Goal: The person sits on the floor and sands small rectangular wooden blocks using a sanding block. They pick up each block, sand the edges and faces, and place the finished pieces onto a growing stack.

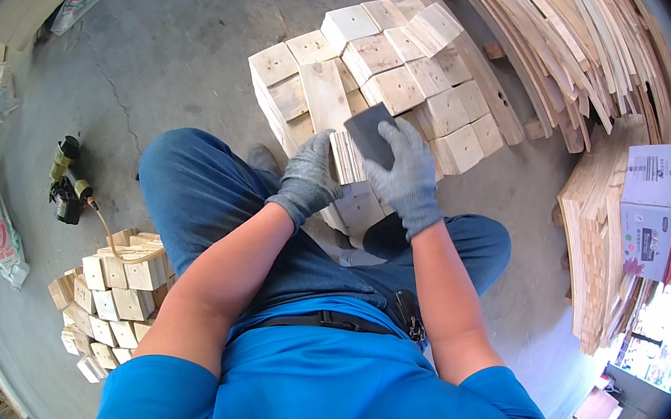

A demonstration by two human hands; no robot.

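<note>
At the frame's centre, the left gloved hand grips a pale, layered wooden block; the right gloved hand grasps a dark-grey, straight-edged rectangular block. Concrete floor extends toward upper left.

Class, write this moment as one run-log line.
left hand: holds layered wood piece | right hand: holds dark flat block | ahead: wood block stack | floor left: hose-fed tool

Block stack ahead — smaller pile left, air tool beyond; planks right.
</note>
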